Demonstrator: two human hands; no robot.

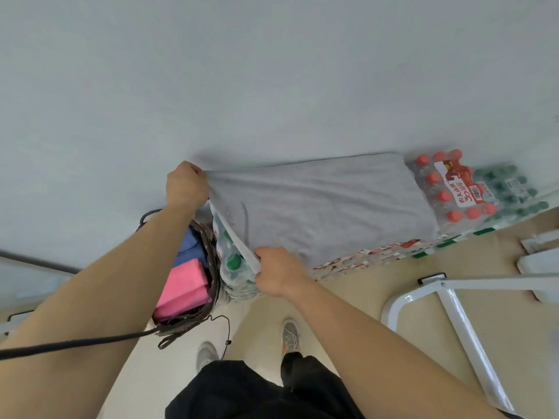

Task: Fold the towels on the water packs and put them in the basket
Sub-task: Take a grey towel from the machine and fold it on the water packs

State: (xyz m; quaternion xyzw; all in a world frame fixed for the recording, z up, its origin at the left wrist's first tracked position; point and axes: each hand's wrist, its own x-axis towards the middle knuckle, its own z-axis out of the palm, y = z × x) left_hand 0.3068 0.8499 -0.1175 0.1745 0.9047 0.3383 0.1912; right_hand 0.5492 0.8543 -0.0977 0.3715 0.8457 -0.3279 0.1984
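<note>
A grey towel (320, 204) lies spread flat over stacked water packs (453, 192) against the wall. My left hand (186, 186) pinches the towel's far left corner and lifts it a little. My right hand (279, 273) grips the near left corner at the packs' front edge. Left of the packs stands a dark basket (213, 255) on the floor. It holds a folded pink towel (184, 287) and a folded blue towel (190, 246).
Red-capped and green-capped bottles show at the packs' right end. A white metal frame (447, 300) stands on the floor to the right. A black cord (75, 344) runs across my left forearm. My feet stand just in front of the packs.
</note>
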